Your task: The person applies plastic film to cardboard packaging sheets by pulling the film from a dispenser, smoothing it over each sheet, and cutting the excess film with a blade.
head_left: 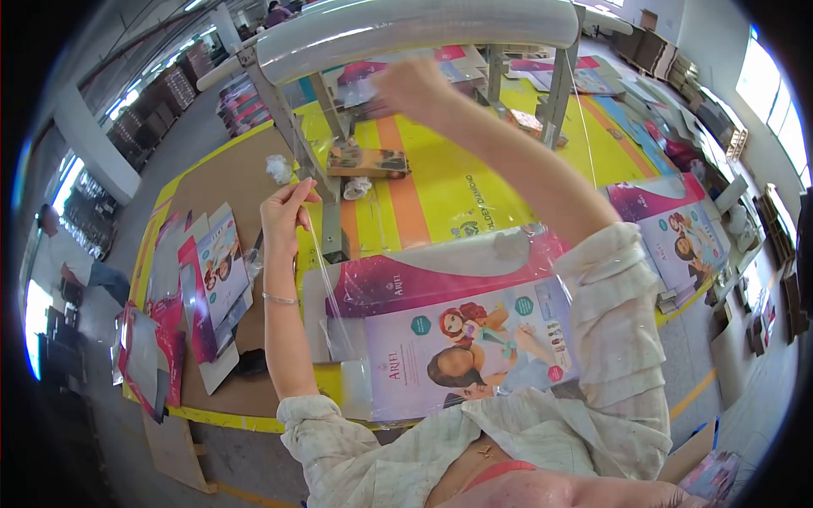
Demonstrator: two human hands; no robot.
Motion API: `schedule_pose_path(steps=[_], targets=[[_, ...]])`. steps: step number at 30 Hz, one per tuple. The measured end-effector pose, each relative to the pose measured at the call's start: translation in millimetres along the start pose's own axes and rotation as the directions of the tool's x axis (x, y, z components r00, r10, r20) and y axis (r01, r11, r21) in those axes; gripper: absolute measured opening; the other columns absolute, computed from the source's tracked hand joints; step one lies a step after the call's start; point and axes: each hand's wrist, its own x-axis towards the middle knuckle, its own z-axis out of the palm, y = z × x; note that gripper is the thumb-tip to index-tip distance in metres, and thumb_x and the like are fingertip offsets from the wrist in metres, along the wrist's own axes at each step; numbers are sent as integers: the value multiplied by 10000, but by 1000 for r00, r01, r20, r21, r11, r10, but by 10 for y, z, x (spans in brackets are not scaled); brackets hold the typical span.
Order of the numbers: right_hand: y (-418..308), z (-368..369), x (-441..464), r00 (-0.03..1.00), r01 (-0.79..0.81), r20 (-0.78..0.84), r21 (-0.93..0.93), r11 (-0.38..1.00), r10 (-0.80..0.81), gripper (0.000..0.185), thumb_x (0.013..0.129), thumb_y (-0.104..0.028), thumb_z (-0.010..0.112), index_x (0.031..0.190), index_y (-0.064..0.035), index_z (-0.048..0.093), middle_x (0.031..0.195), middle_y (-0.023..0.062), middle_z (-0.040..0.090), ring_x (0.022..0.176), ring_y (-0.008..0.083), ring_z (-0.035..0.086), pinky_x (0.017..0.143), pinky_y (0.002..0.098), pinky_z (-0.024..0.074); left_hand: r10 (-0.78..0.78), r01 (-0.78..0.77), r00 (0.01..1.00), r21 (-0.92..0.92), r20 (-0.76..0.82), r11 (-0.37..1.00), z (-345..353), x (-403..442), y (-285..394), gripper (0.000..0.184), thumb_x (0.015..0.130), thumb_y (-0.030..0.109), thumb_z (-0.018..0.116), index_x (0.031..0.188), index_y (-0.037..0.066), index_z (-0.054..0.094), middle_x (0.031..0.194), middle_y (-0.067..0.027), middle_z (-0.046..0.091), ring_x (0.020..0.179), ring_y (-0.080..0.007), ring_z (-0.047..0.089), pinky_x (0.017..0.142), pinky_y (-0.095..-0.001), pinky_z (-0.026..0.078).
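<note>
My left hand (286,213) is pinched on the edge of a clear plastic film (326,271), left of the metal stand. My right hand (412,87) is raised in front of the film roll (415,38), blurred by motion, so its fingers cannot be made out. Under my arms a pink and white Ariel box (470,343) lies flat on the table, with shiny clear film over its surface.
Flat printed cartons (222,284) are piled at the left, and more (669,233) lie at the right. A taped block (368,162) and crumpled plastic (278,168) sit near the metal stand (333,233). A person (76,258) is at the far left.
</note>
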Motion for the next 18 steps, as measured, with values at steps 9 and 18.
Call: schedule_pose_path(steps=[9, 18], targets=[[1635, -349, -1333, 970, -242, -32, -138, 960, 240, 108, 736, -219, 598, 795, -138, 558, 705, 52, 609, 647, 256, 577, 562, 366, 431, -38, 39, 998, -11, 53, 999, -13, 65, -36, 215, 820, 174, 637, 923, -14, 657, 695, -61, 612, 375, -34, 359, 340, -161, 273], [2046, -422, -1859, 770, -627, 205, 422, 655, 604, 174, 789, -252, 616, 876, -105, 581, 736, 42, 612, 640, 173, 593, 549, 259, 479, -117, 126, 987, -78, 110, 989, 55, 251, 68, 222, 813, 191, 650, 933, 4, 654, 702, -42, 612, 375, -18, 339, 331, -153, 223]])
